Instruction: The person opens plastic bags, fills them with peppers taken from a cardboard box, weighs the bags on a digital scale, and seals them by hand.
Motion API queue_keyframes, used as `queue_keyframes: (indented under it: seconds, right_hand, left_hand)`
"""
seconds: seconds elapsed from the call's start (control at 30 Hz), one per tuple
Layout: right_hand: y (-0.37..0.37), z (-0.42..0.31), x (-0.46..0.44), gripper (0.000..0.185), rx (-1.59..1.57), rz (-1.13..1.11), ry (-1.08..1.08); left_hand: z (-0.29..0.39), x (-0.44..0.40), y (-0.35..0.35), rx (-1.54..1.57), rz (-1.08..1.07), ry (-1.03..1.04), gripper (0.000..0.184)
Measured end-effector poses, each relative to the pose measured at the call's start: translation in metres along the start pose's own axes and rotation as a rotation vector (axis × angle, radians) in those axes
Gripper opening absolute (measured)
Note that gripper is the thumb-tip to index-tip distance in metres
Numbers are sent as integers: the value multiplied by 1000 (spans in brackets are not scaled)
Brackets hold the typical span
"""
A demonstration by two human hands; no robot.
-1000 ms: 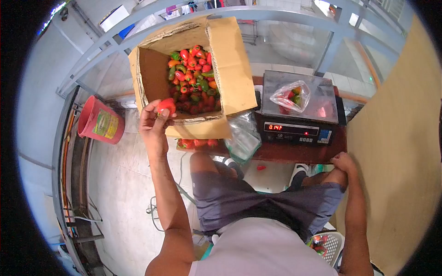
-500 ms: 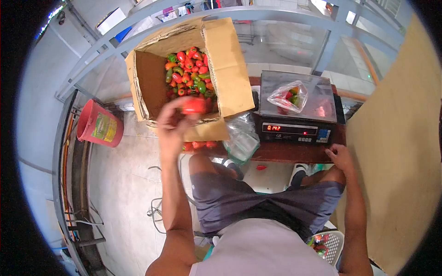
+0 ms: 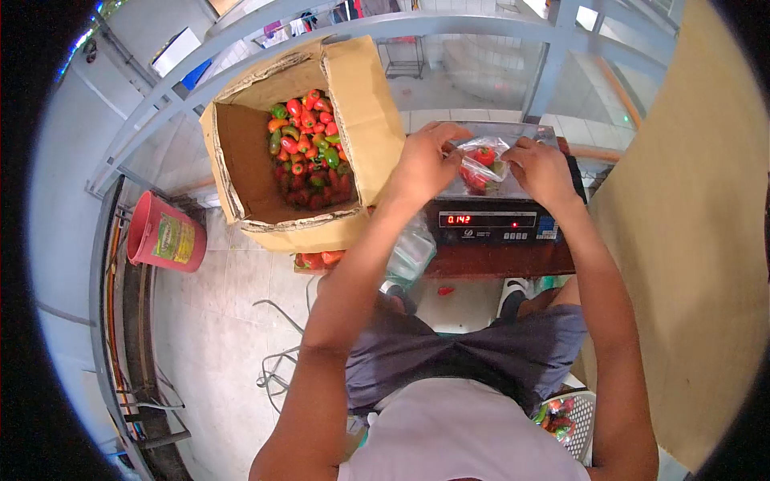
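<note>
A clear plastic bag (image 3: pixel 491 146) with red and green peppers inside rests on the metal pan of a digital scale (image 3: pixel 513 215). The red display reads about 0.142. At the bag's left edge, my left hand (image 3: pixel 429 159) is closed on the plastic. My right hand (image 3: pixel 544 171) pinches the opposite edge with bent fingers. A red pepper (image 3: pixel 482 155) shows at the bag's mouth between the hands. To the left stands an open cardboard box (image 3: pixel 369 120) holding many red, orange and green peppers (image 3: pixel 309 140).
A bundle of clear plastic bags (image 3: pixel 411 255) hangs at the front edge of the dark red table (image 3: pixel 497 263). A red bucket (image 3: pixel 164 232) stands on the left. Below right is a white basket (image 3: pixel 584 417) with bagged peppers. A tan board (image 3: pixel 682 240) rises at right.
My left hand has moved right from above the box, where it held a red pepper, to the bag. My right hand has moved up from the table edge to the bag.
</note>
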State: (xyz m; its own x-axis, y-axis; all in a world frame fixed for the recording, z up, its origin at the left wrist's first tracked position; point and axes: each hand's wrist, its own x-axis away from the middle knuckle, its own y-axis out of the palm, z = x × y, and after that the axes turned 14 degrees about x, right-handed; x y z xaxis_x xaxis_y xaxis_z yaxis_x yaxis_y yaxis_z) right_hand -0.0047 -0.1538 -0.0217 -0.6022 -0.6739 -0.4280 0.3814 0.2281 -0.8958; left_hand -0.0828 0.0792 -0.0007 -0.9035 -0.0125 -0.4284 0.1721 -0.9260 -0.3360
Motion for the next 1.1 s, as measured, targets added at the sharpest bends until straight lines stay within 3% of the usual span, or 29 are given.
queue_keyframes:
  seconds: [0.17,0.47,0.7,0.8,0.87,0.9,1.0,1.1]
  right_hand:
    - [-2,3,3,19,29,-58,-53]
    - [-18,1,10,41,20,-137,-41]
    - [-13,5,10,37,5,-83,-98]
    - [4,7,9,26,29,-130,-107]
    - [13,14,5,18,85,-225,-126]
    - [7,18,2,14,52,-146,-84]
    - [-24,26,-4,11,-58,132,36]
    - [-66,28,-9,13,-175,188,16]
  left_hand:
    - [-3,-2,-5,-172,-178,55,34]
    - [-39,-18,20,-567,-382,131,47]
    - [-47,-25,26,-735,-486,59,48]
    - [-53,-22,32,-898,-437,32,37]
    - [-78,-30,31,-993,-513,15,28]
    - [-85,-37,28,-1042,-545,9,24]
    - [-26,-53,-8,-755,-287,-43,17]
    - [16,-44,-26,-595,-309,60,16]
